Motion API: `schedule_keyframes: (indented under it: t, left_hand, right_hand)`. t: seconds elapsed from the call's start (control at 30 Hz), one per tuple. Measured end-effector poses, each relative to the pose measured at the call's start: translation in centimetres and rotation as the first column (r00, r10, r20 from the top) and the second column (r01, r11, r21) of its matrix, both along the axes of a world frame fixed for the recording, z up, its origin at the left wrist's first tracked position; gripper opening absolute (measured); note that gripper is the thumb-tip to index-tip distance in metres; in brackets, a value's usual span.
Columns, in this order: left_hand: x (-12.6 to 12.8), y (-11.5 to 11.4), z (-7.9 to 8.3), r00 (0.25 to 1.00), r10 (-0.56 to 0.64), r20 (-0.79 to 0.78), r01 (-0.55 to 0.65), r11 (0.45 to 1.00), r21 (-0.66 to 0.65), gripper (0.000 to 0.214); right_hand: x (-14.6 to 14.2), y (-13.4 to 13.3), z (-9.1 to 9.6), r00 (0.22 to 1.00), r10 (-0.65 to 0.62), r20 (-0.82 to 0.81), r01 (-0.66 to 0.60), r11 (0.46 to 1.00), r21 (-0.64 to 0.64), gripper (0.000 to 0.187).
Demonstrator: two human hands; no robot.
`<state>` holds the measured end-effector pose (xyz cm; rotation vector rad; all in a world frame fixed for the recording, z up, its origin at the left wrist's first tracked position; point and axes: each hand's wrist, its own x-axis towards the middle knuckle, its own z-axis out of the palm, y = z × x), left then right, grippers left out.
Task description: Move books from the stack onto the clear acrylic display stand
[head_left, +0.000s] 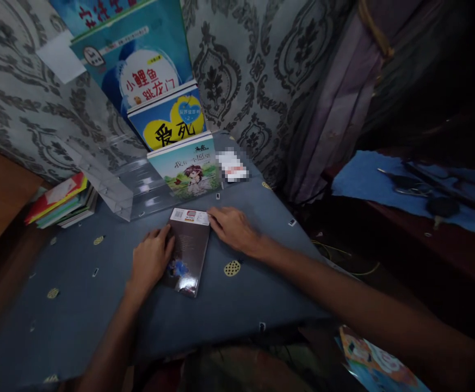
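A dark brown book (186, 245) lies flat on the cloth, back cover up, with a white barcode strip along its far end and a blue flower picture near its close end. Against its left edge is my left hand (149, 258), fingers bent and thumb at the cover. My right hand (235, 228) has its fingertips pressed together at the far right corner. Just beyond, a clear tiered stand (118, 198) holds a green picture book (192, 169), a blue and yellow book (172, 120), and taller blue books (139, 60) behind.
A stack of books (66, 198) lies left of the stand. A blurred white item (233, 166) is on its right. The blue tablecloth (110, 305) ends near my body. Purple curtain (319, 125) hangs at right, beside a surface with blue cloth (368, 179). A colourful book (376, 359) lies low right.
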<state>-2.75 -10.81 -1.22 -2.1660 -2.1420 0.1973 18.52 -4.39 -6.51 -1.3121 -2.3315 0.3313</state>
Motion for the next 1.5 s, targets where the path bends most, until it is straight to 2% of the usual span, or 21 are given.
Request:
schedule_keyframes:
  t: [0.1, 0.2, 0.43, 0.63, 0.73, 0.8, 0.87, 0.93, 1.0, 1.2, 1.5]
  left_hand:
    - [-0.6, -0.7, -0.9, 0.999, 0.031, -0.010, -0.031, 0.999, 0.023, 0.041]
    - [0.0, -0.6, -1.3, 0.999, 0.040, -0.004, -0.040, 0.999, 0.030, 0.039]
    - [1.9, -0.1, -1.1, 0.996, 0.067, 0.052, -0.065, 0.997, -0.038, 0.036]
    - [2.6, -0.5, -0.7, 0.999, 0.048, -0.005, -0.048, 0.998, -0.035, 0.034]
    - [3.0, -1.0, -0.7, 0.998, -0.022, -0.052, 0.025, 0.998, 0.059, 0.032]
    - [3.6, -1.6, -1.0, 0.987, -0.162, 0.007, 0.160, 0.982, 0.104, 0.029]
    - [4.5, -2.4, -1.5, 0.937, -0.332, 0.106, 0.319, 0.940, 0.124, 0.028]
    - [5.5, -3.0, -2.0, 0.886, -0.443, 0.137, 0.426, 0.894, 0.138, 0.037]
    - [6.3, -3.4, -2.5, 0.876, -0.472, 0.098, 0.457, 0.878, 0.145, 0.043]
    - [6.7, -3.4, -2.9, 0.877, -0.478, 0.037, 0.470, 0.872, 0.136, 0.028]
    - [6.5, -3.4, -3.0, 0.822, -0.569, -0.034, 0.564, 0.804, 0.187, 0.032]
  right_hand:
    - [-0.3, 0.5, -0.5, 0.997, 0.037, -0.064, -0.039, 0.999, -0.032, 0.025]
    - [-0.8, 2.1, -1.1, 0.984, 0.093, -0.155, -0.098, 0.995, -0.028, 0.026]
    - [-1.4, 7.1, -2.3, 0.944, 0.213, -0.250, -0.221, 0.975, -0.005, 0.031]
    - [-1.1, 8.3, -2.9, 0.937, 0.234, -0.260, -0.237, 0.971, 0.018, 0.033]
    - [-1.0, 8.2, -3.0, 0.933, 0.232, -0.276, -0.237, 0.971, 0.013, 0.033]
    - [-1.0, 8.1, -3.1, 0.928, 0.239, -0.286, -0.246, 0.969, 0.014, 0.033]
    - [-1.0, 8.1, -3.2, 0.922, 0.246, -0.298, -0.253, 0.967, 0.017, 0.033]
    - [-1.0, 8.0, -3.3, 0.915, 0.255, -0.312, -0.260, 0.965, 0.026, 0.032]
    - [-0.8, 7.7, -3.4, 0.906, 0.267, -0.328, -0.270, 0.962, 0.036, 0.032]
    - [0.7, 5.0, -3.7, 0.863, 0.277, -0.422, -0.299, 0.954, 0.014, 0.032]
    - [4.3, 0.2, -2.6, 0.693, 0.070, -0.717, -0.302, 0.932, -0.201, 0.030]
